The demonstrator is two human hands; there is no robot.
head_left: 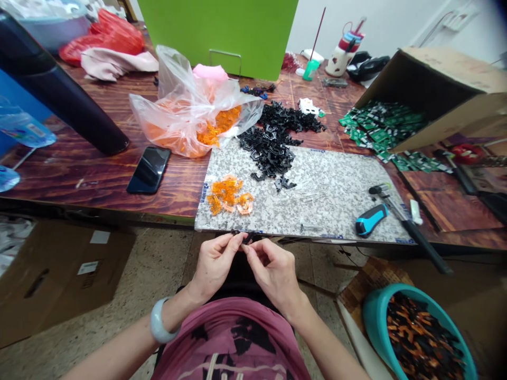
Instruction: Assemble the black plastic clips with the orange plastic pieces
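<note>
Between my fingertips, at the front edge of the speckled board, is a small black plastic part. My left hand pinches it from the left, and my right hand pinches it from the right; the fingers partly cover it. Just beyond my hands lies a small pile of orange translucent plastic parts. A larger heap of black plastic parts spreads behind it. Thin metal pins are scattered on the board to the right of the heap.
A plastic bag of orange parts and a phone lie at left. On the right are a hammer, a blue-black tool handle, a cardboard box spilling green circuit boards, and a teal tub of parts below.
</note>
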